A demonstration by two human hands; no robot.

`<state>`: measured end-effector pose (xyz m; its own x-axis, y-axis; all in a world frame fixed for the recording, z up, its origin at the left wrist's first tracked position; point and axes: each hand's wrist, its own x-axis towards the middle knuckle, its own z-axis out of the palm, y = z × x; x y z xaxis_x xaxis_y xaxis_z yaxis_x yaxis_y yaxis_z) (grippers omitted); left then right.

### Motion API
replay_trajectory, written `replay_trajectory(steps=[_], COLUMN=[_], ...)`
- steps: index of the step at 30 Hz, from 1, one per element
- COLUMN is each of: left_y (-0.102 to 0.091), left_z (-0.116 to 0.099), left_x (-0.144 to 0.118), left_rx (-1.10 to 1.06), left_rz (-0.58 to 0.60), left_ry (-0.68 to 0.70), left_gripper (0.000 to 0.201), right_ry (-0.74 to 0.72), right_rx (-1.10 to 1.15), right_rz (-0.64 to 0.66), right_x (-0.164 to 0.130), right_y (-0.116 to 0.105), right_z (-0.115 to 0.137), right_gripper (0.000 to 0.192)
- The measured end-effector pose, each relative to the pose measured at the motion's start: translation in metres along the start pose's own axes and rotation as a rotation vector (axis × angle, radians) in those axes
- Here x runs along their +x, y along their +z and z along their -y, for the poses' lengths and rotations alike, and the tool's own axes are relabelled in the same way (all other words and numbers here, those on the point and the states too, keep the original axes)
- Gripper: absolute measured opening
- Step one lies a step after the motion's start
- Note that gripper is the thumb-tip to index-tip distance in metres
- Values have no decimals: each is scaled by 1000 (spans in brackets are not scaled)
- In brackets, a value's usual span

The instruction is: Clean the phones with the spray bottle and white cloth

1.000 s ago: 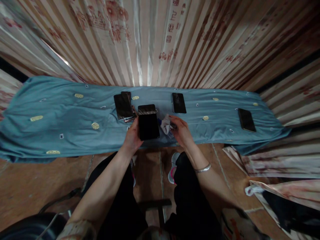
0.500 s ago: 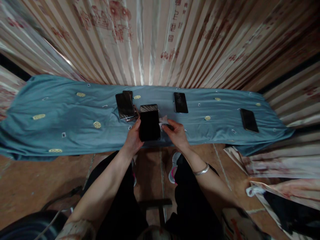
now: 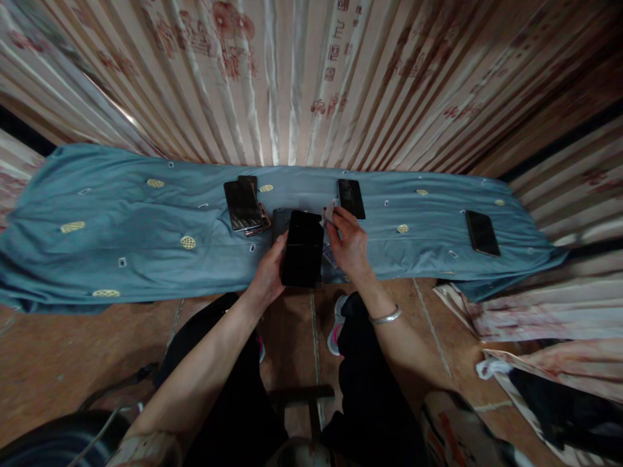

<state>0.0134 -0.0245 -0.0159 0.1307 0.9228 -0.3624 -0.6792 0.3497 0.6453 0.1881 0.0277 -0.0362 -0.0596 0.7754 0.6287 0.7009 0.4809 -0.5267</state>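
Your left hand (image 3: 269,275) has lifted dark phone (image 3: 302,248) nearer, tilted right, fingers clasped on its left edge. Your right hand (image 3: 349,245) moved far-right, pinching white cloth (image 3: 329,213) beside phone's top corner, above blue-covered desk (image 3: 121,233).

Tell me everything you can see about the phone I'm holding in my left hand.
The phone is a flat black slab with rounded corners and a dark, glossy screen facing up. It is lifted over the near edge of the blue cloth, slightly tilted. The left hand grips its left edge; the right hand, holding a small cloth, is at its right edge.
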Motion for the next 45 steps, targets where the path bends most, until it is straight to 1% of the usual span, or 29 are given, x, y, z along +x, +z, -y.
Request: replay_trajectory(steps=[3,10,13,16,19,23,27,31,35,39,45], left_y=[-1,-1,-2,-3,-2,0,-1,-3,-5,-3,-1], left_z=[3,11,14,14,11,7,4,-3,-11,-17,-25], left_x=[0,3,5,5,5,4,5,8,9,7,4], left_rx=[18,39,34,4,-20,-51,-67,-112,-99,-86,-65], left_rz=[13,71,77,59,38,-22,-43,-94,-93,-96,-91], left_ry=[26,111,107,86,69,45,51,54,50,64,90], left_gripper=[28,28,28,30,31,32,35,36,42,50,55], right_ry=[-48,-75,-81,-89,-114,-117,-105,-135,-165,-179,-215], right_rx=[-25,-58,-44,-24,6,46,51,67,118,164,233], right_rz=[50,111,160,205,252,320,349,385,434,483,502], right_x=[0,5,8,9,8,3,-5,-12,-17,-21,-28], right_y=[7,17,22,26,28,29,28,24,18,14,13], right_z=[4,14,20,27,34,43,55,67,76,79,80], right_gripper=[35,39,41,41,41,43,42,38,36,35,37])
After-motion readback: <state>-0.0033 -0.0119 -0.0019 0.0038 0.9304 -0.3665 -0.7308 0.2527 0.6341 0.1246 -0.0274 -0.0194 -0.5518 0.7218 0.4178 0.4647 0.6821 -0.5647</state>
